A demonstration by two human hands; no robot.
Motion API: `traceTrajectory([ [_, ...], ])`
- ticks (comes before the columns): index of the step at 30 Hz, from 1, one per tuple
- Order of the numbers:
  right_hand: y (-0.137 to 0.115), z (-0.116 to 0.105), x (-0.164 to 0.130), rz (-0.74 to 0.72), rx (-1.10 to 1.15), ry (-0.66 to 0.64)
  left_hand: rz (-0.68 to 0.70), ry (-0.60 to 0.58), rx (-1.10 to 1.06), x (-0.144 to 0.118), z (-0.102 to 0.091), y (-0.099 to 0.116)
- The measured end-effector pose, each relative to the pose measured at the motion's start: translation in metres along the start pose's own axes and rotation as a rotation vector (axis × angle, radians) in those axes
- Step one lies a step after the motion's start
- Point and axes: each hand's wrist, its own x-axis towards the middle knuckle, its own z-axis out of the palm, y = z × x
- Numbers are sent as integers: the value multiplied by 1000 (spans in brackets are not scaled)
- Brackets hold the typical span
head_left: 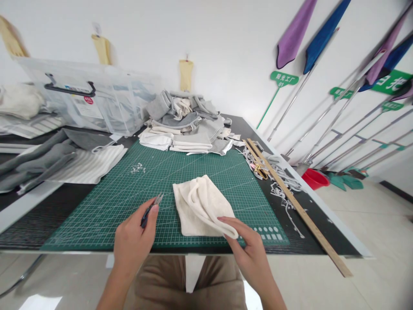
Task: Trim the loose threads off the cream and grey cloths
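Observation:
My left hand is closed around a pair of small dark-handled thread snips, with the metal tips pointing up and to the right. On the right, my right hand pinches the near right corner of a cream cloth piece between thumb and fingers. That cloth lies partly folded over itself, and its lifted edge forms a loose ridge. Under it spreads a green gridded cutting mat. The snips are a little left of the cloth, not touching it.
Behind the mat rises a pile of grey and white fabric pieces. A clear plastic bin stands back left, near grey cloth. A wooden ruler lies along the right, overhanging the front edge, beside cord scraps. Thread bits dot the mat.

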Motion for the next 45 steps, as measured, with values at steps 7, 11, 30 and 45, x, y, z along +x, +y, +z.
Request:
traceTrajectory([
  [7, 5, 5, -11, -85, -38, -89, 5, -2, 5, -1, 2, -3],
  [11, 6, 6, -20, -119, -92, -143, 16, -1, 5, -1, 4, -4],
  [30, -35, -10, 27, -185, -149, 61, 45, 16, -7, -2, 5, -2],
  [45, -6, 81, 139, -201, -630, -397, 90, 65, -72, -3, 9, -1],
])
